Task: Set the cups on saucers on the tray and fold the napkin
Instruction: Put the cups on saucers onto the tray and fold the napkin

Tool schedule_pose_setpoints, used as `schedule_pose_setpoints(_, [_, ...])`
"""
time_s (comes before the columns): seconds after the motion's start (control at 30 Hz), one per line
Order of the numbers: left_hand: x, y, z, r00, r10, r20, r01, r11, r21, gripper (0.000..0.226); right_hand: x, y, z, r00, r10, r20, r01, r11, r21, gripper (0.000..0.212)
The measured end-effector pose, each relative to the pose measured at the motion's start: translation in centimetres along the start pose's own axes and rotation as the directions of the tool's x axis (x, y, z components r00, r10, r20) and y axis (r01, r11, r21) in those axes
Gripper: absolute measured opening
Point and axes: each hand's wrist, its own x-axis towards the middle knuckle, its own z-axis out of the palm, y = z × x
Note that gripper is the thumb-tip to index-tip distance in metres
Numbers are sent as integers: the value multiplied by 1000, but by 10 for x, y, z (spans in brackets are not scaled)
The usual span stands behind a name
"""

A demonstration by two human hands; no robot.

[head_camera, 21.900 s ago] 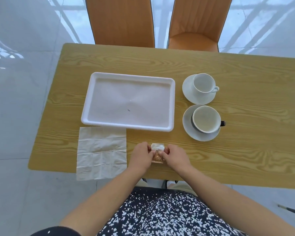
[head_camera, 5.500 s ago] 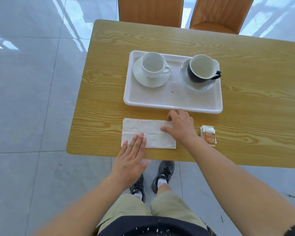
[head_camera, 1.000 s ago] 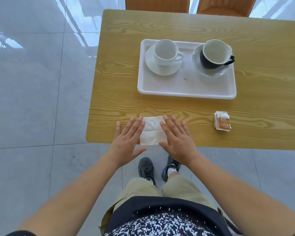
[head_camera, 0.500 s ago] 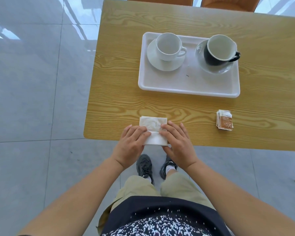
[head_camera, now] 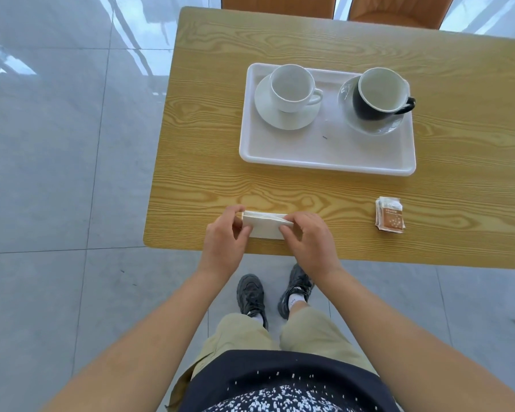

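Both hands, left (head_camera: 225, 237) and right (head_camera: 308, 239), pinch the napkin (head_camera: 265, 226) mid-fold (cups already trayed); next, crease it flat.

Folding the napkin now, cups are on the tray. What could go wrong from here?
The napkin, pinched by left hand and right hand, lies by the table's near edge; let go loosely, it may unfold or slide off. The black cup stands near the tray's right rim; a knock might tip it.
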Motion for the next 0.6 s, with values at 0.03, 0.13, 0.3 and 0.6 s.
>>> schedule_pose_setpoints(0.03, [0,0,2,1000,-16,-3,16,1000,-2,34,1,0,1,1000,14,-20,-14,1000,10,12])
schedule_pose_setpoints(0.13, [1,1,6,998,-54,-15,54,999,-3,37,3,2,5,997,51,-62,-50,998,23,9])
schedule_pose_setpoints(0.3, [0,1,9,998,-48,-34,49,999,23,40,8,3,9,993,80,-91,-79,997,10,7])
schedule_pose_setpoints(0.6, [4,-1,9,1000,3,-12,-2,995,96,40,16,0,12,995,55,-83,-66,989,-131,11])
